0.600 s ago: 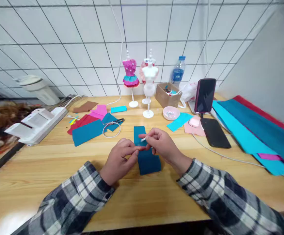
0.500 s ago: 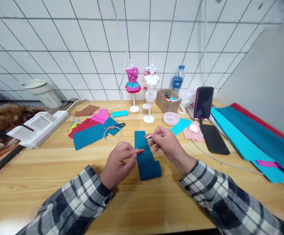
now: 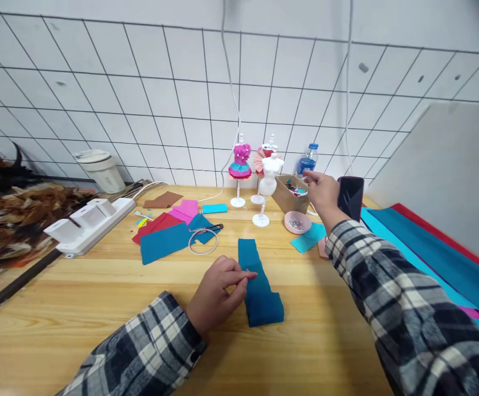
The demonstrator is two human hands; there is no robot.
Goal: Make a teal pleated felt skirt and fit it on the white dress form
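Observation:
My left hand [image 3: 219,294] is closed in a pinch beside and partly over a dark teal fabric strip [image 3: 260,281] with a folded lower end. Whatever its fingertips hold is too small to name. My right hand [image 3: 324,193] is reached far forward, by the right side of a brown open box [image 3: 283,195] holding small mixed items. Its fingers look closed, and what they hold, if anything, is hidden. Close by are a pink bowl [image 3: 298,223] of small beads and a phone [image 3: 350,198] standing upright. A bare white mini mannequin [image 3: 268,184] stands left of the box.
Dressed mini mannequins [image 3: 240,159] and a water bottle [image 3: 308,159] stand at the back. Fabric pieces [image 3: 165,242], a hoop with a black-handled tool [image 3: 203,242] and a power strip [image 3: 93,225] lie left. Long fabric lengths [image 3: 429,264] lie at right.
My right hand has gone from the teal strip, where it held a small white piece, forward and right to the box. My left hand stays by the strip. The view has tilted up.

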